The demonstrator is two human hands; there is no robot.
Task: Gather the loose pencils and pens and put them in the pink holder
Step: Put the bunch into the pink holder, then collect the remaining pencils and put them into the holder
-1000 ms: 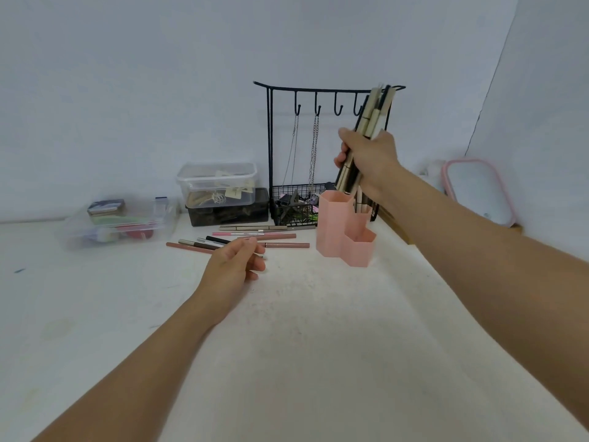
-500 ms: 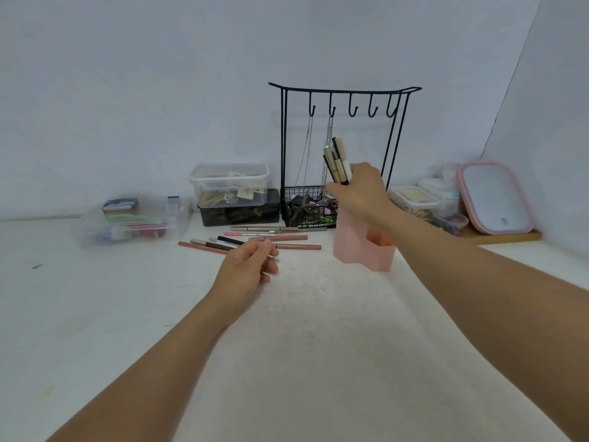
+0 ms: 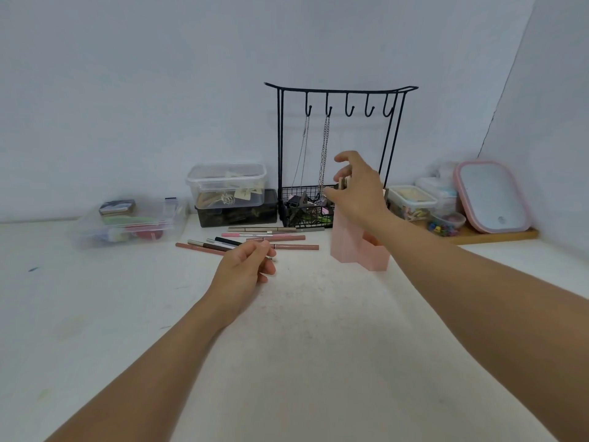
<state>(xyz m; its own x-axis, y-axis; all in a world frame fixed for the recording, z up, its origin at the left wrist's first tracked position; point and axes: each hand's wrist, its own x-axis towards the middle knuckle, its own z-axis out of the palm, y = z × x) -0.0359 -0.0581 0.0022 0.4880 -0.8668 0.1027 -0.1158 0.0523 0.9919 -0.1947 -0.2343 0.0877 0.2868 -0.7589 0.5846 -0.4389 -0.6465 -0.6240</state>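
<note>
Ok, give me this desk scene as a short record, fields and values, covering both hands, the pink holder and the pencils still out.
right hand: fingers spread over the pink plastic holder, ends of a pencil bundle showing at its palm
left hand: pinching one thin pen above the white table
loose pencils: several still lying flat, left of the holder
behind: black wire hook stand with chains
</note>
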